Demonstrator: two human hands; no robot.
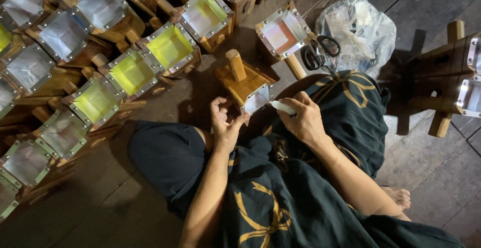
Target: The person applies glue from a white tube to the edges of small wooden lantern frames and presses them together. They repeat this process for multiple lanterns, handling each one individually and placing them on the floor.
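Centrally in the frame, the right hand (303, 120) pinched a small white tube (283, 107) between closed fingers, its tip at the wooden mould (245, 82) with a paper-lined metal frame. Just left, the left hand (225, 125) touched the frame's edge, fingers loosely curled. Scissors (316, 52) lay above, beside a plastic bag (358, 32).

Yellow-green & white paper in wooden moulds (170, 47); dark trousers (350, 112) w/ gold bow pattern; black-handled scissors (318, 52).

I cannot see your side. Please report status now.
Left hand open, fingertips at wooden mould. Right hand grips white stick against its paper lining. Scissors lie beyond, clear.
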